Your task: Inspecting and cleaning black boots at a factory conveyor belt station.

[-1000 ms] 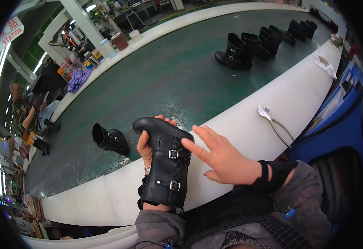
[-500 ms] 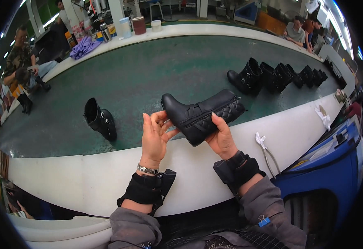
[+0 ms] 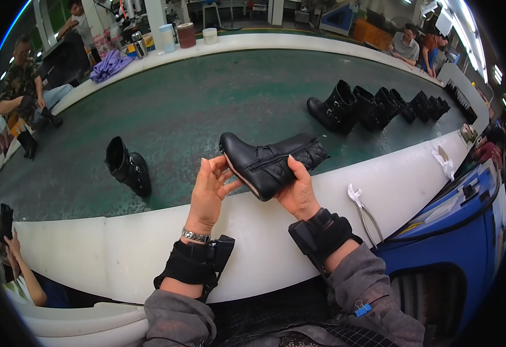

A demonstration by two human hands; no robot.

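Observation:
A black ankle boot (image 3: 273,163) with a quilted shaft, a side zip and a strap lies on its side in the air, toe to the left, above the table's near edge. My right hand (image 3: 299,194) grips it at the shaft and heel side, thumb on the quilting. At the toe end, my left hand (image 3: 209,188) has its fingers against the pale-edged sole, holding it there; some fingertips are hidden by the boot. Left of my hands, a second black boot (image 3: 128,168) with buckles stands upright on the green belt (image 3: 207,92).
Several black boots (image 3: 337,107) stand in a row at the far right of the belt. Pincers (image 3: 363,213) with white-wrapped jaws lie on the white ledge (image 3: 149,248). A blue machine (image 3: 438,254) stands at right. Cans (image 3: 186,36) and purple cloth (image 3: 110,65) line the far ledge.
The held boot has rolled slightly, showing more of its sole edge, and sits a little further left. Another person's hand with a dark boot has come in at the left edge.

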